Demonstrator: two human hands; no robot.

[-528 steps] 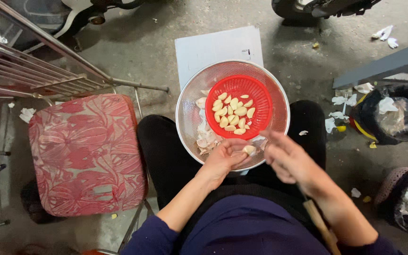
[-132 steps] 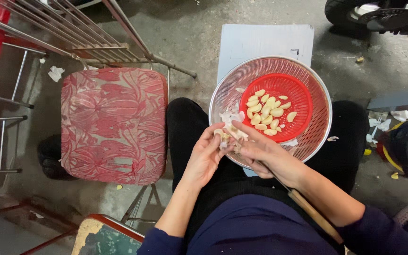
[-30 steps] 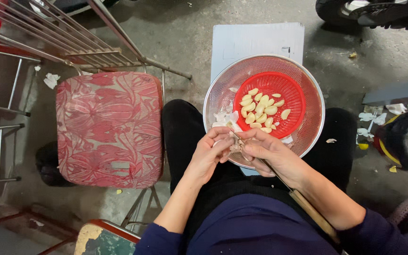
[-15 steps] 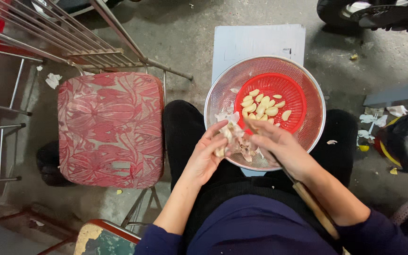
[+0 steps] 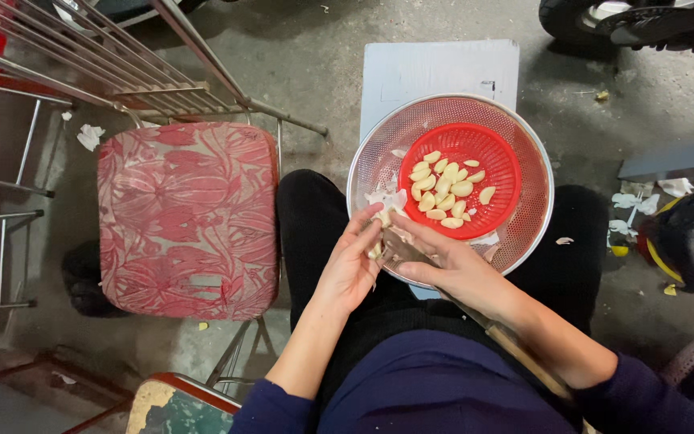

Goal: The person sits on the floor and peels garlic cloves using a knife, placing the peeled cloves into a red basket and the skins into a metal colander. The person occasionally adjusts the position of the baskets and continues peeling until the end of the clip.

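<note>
Both hands, left and right, grip clamped on one garlic clove between them.

Both hands meet at the near-left rim of the metal colander, left hand and right hand touching, no gap between them. Red basket fills the colander's middle; only a narrow ring stays free around it. Red-cushioned chair sits just beside the left knee, blocking leftward reach. Floor beyond the colander open.
</note>
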